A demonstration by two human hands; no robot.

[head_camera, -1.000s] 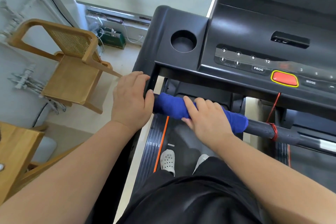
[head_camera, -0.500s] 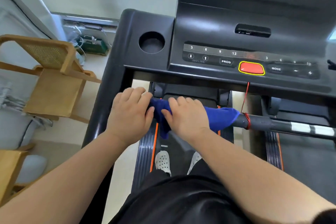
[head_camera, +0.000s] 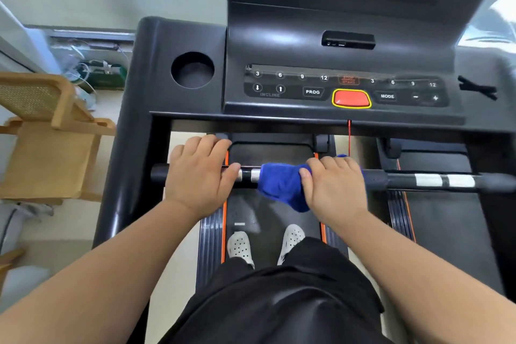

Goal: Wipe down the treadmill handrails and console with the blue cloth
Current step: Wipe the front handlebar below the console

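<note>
Since half a second ago the right hand (head_camera: 333,187) has slid the blue cloth (head_camera: 282,186) rightward along the handrail (head_camera: 396,180), away from the left hand (head_camera: 199,176). A stretch of bare bar with a silver band (head_camera: 254,175) now shows between the two hands, where before the cloth reached up to the left thumb. The left hand has kept its place near the bar's left end, fingers curled over the top and thumb pressed along the near side, closed on the bare rail.

The right hand is closed around the bar with the cloth wrapped beneath its palm, fingers folded over the far side. Most of the cloth bulges out from the left of this grip and a loose fold hangs below the bar; only a small blue edge peeks past the knuckles on the right.

The console (head_camera: 349,92) sits above, beyond the handrail, its red button (head_camera: 351,98) just beyond the right hand, a red cord (head_camera: 349,134) dropping from it toward the cloth.
</note>
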